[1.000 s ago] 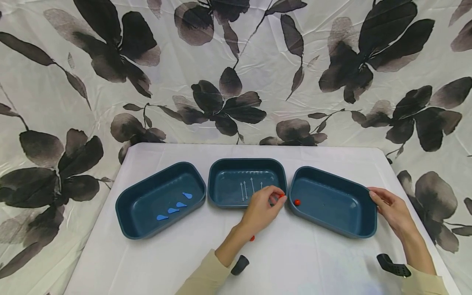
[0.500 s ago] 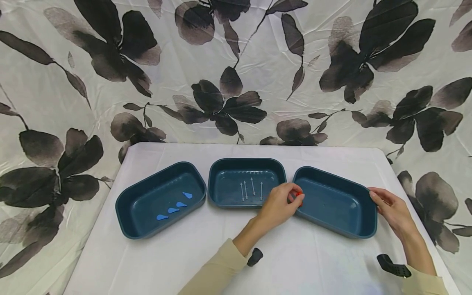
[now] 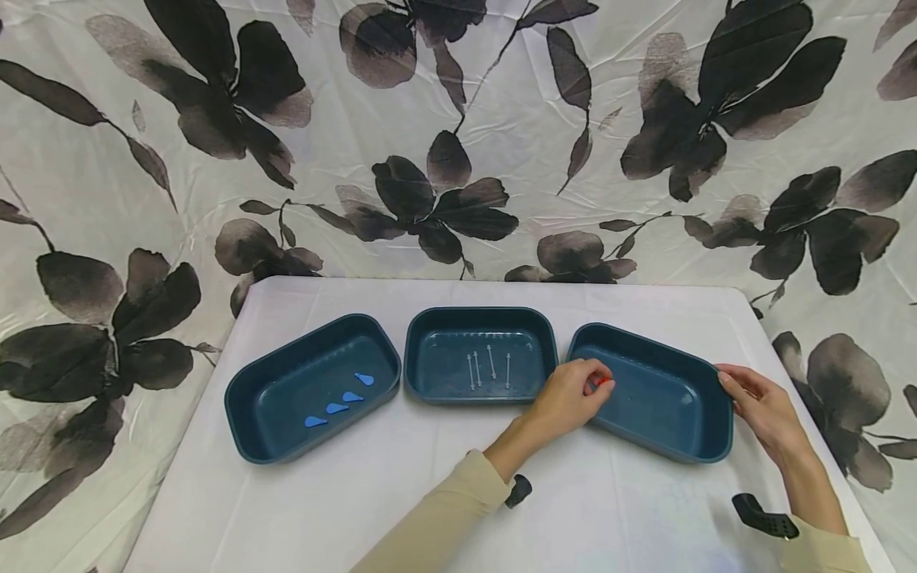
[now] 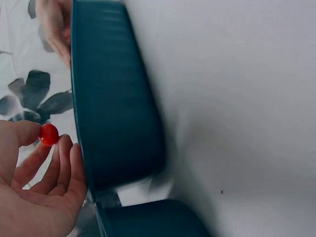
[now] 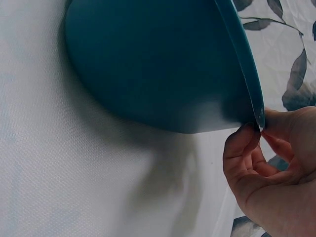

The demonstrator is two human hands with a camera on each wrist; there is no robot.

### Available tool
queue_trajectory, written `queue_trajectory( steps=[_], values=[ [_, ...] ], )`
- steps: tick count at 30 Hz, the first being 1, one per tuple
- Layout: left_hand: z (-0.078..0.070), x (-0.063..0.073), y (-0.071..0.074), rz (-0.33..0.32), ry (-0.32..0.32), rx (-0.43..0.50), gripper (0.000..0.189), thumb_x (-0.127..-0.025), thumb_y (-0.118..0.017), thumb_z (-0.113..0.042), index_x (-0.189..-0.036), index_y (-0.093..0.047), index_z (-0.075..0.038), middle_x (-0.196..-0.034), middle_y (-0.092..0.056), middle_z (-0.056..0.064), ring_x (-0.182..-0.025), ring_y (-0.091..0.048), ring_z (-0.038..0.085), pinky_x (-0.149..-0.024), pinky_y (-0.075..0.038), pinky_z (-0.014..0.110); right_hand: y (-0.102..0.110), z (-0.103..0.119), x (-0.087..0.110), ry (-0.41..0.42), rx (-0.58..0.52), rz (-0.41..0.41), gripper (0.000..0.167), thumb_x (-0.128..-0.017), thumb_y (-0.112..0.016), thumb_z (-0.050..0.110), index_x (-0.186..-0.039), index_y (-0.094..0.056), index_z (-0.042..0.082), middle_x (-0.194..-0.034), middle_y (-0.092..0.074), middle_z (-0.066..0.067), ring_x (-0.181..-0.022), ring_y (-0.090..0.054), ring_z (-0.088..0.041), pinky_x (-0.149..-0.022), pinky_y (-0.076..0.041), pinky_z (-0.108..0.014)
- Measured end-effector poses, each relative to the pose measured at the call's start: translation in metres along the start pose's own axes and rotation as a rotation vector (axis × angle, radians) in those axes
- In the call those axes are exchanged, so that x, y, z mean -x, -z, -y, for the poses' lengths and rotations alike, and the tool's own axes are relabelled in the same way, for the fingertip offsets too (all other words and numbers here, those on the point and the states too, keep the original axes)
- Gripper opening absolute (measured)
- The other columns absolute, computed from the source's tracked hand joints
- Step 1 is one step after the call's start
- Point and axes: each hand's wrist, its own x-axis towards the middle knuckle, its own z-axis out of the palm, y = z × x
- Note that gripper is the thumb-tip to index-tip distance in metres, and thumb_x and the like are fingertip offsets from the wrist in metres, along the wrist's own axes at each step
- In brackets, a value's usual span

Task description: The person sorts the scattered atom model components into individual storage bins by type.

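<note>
Over the near left end of the right teal tray point(image 3: 666, 398), my left hand point(image 3: 562, 398) pinches a small shiny red ball point(image 4: 49, 134) between thumb and fingertips. In the head view only a bit of that ball shows past the fingers. Whatever lies in the tray beneath this hand is hidden. At the tray's far right end, my right hand point(image 3: 766, 406) pinches the rim between thumb and fingers, as the right wrist view shows up close with the tray wall point(image 5: 163, 69) beside the hand.
The middle teal tray point(image 3: 423, 390) holds several thin grey double-ended sticks point(image 3: 492, 362). In the left teal tray point(image 3: 251, 446) lie several blue drop-shaped pieces point(image 3: 337, 409) in a row. A white cloth point(image 3: 616, 517) covers the table; a floral sheet point(image 3: 444, 95) hangs behind.
My left hand has moved right, from the middle tray's front corner to over the right tray, carrying the red ball. A red ball seen inside the right tray earlier is now hidden. My right hand stays put.
</note>
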Motion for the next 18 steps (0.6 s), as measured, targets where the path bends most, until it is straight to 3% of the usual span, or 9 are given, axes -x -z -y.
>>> queue_trajectory(
  steps=[5, 18],
  values=[
    [-0.001, -0.008, -0.009, 0.022, 0.020, 0.035, 0.012, -0.100, -0.067, -0.014, -0.104, -0.074, -0.005, -0.087, -0.068, 0.000, -0.070, -0.052, -0.003, -0.066, -0.043, 0.008, 0.000, 0.001, 0.000, -0.001, 0.010, -0.002, 0.068, -0.106, -0.047, 0.051, -0.147, -0.046, -0.004, -0.141, -0.049, -0.025, -0.095, -0.047, 0.008, -0.073, -0.052, -0.012],
    [-0.005, -0.028, -0.026, 0.152, 0.216, 0.151, 0.017, -0.101, -0.066, -0.016, -0.100, -0.076, -0.002, -0.081, -0.069, -0.002, -0.070, -0.055, -0.001, -0.066, -0.046, 0.012, 0.000, 0.001, 0.002, -0.005, -0.006, -0.003, 0.068, -0.106, -0.048, 0.050, -0.147, -0.045, -0.004, -0.144, -0.046, -0.029, -0.093, -0.047, 0.010, -0.072, -0.048, -0.009]
  ],
)
